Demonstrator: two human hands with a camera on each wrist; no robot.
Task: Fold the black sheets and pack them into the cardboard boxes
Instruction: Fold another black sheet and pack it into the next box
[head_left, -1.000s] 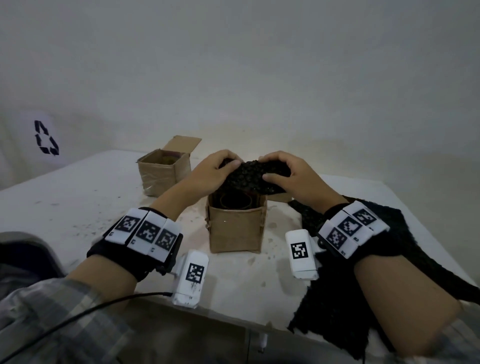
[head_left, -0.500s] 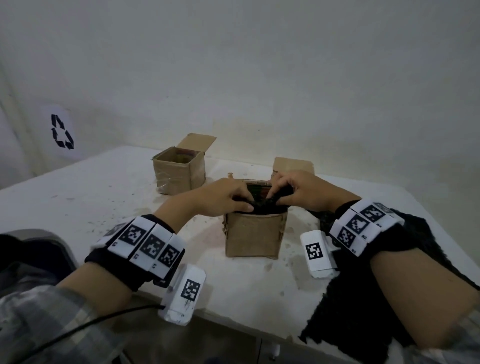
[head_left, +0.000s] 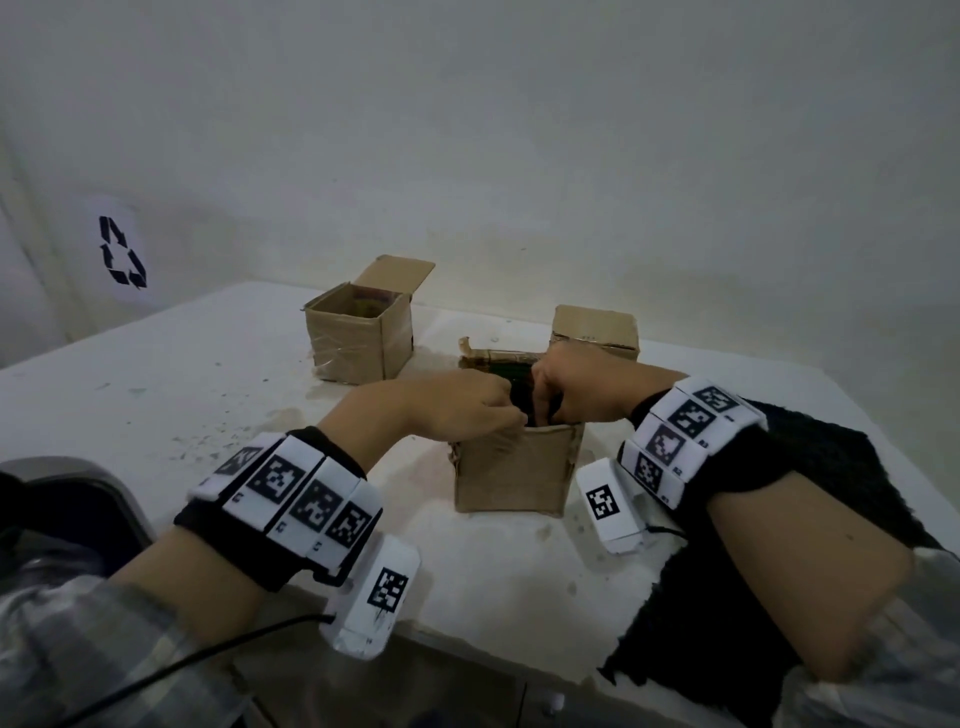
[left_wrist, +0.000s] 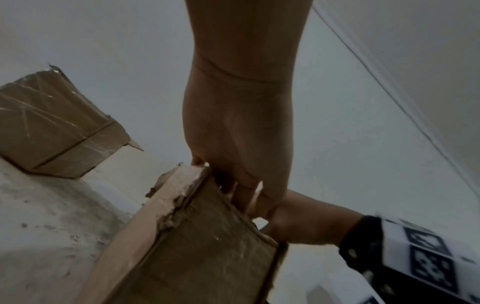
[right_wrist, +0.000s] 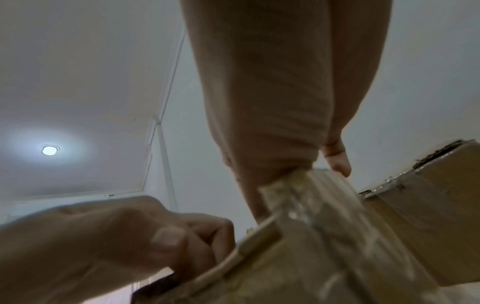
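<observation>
A small open cardboard box (head_left: 511, 467) stands mid-table. A folded black sheet (head_left: 522, 397) sits in its mouth, mostly hidden. My left hand (head_left: 506, 415) comes over the box's left rim with curled fingers gripping the sheet. My right hand (head_left: 545, 408) comes from the right, its fingers bent down into the box around the sheet. In the left wrist view my left hand's fingers (left_wrist: 241, 191) dip behind the box wall (left_wrist: 202, 246). In the right wrist view the right hand's palm (right_wrist: 259, 164) meets the taped rim (right_wrist: 298, 205), and its fingers are hidden inside.
A second open box (head_left: 358, 338) with its flap up stands at the back left. A closed box (head_left: 597, 327) sits just behind the middle one. More black sheets (head_left: 779, 545) lie spread at the right and hang over the front edge. The white table (head_left: 182, 374) is speckled with crumbs.
A second ago both hands held the folded sheet above the box. They have since lowered it into the box, and the fingers now reach inside.
</observation>
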